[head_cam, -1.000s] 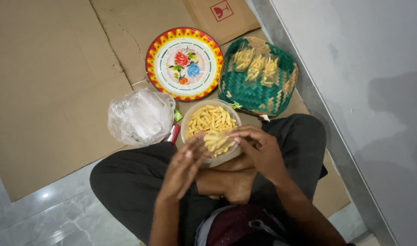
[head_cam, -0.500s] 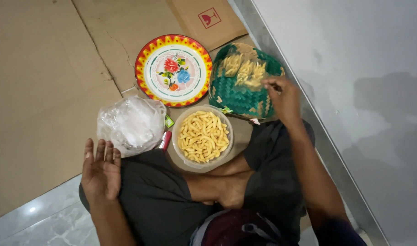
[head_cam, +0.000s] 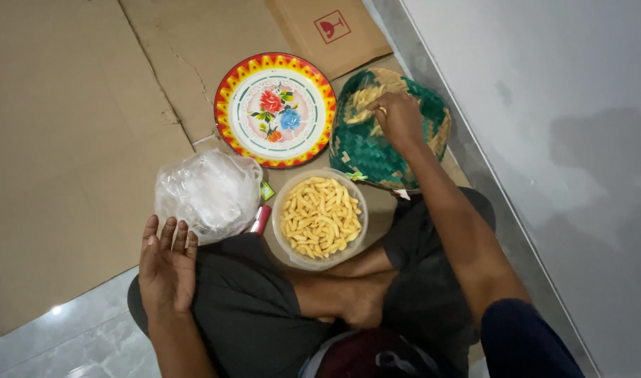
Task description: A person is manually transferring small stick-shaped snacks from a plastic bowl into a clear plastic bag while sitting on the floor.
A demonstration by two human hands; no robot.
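I sit cross-legged on the floor. My right hand (head_cam: 397,117) reaches into a green and tan woven basket (head_cam: 362,150), its fingers curled down on a small clear packet of yellow snack sticks (head_cam: 361,99) lying among other packets there. My left hand (head_cam: 168,269) rests on my left knee, fingers spread and holding nothing, just below a bundle of clear plastic bags (head_cam: 205,192). A clear bowl (head_cam: 276,213) full of loose yellow snack sticks (head_cam: 320,217) stands in front of my legs, between the two hands.
A round enamel plate (head_cam: 226,91) with a flower pattern and red-yellow rim lies beyond the bowl. A red lighter-like object (head_cam: 262,220) sits between bags and bowl. Flattened cardboard (head_cam: 68,140) covers the floor; a grey wall (head_cam: 545,105) runs close along the right.
Both hands held a filled packet over the bowl. Then my right hand carried it to the basket and moved in over the packets, while my left hand dropped to my knee and opened.
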